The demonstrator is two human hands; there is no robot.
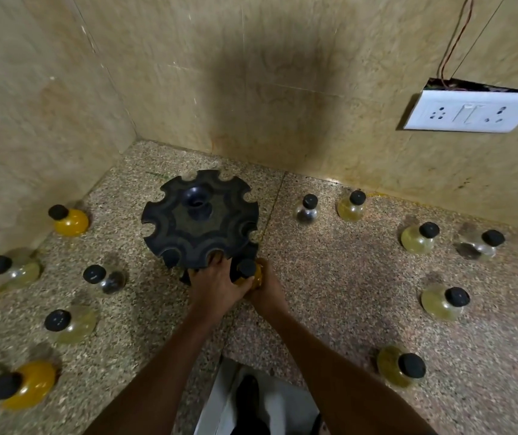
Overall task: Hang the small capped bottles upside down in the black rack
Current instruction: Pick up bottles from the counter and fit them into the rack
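A round black rack [199, 219] with notches around its rim stands on the speckled counter [345, 271] near the corner. My left hand [213, 285] reaches under the rack's near edge, fingers curled around its lower part. Just to its right, my right hand [265, 291] grips an orange bottle [256, 277] with a black cap [246, 267], held upright beside the rack's lower tier. Several small round capped bottles stand loose on the counter, such as an orange bottle [71, 221] at the left and a pale yellow bottle [351, 207] at the right.
Tiled walls [251, 89] close the corner behind and to the left of the rack. A white socket plate [471, 111] hangs on the right wall with wires above it. Loose bottles ring the rack on both sides; the counter's near edge [220, 359] is between my forearms.
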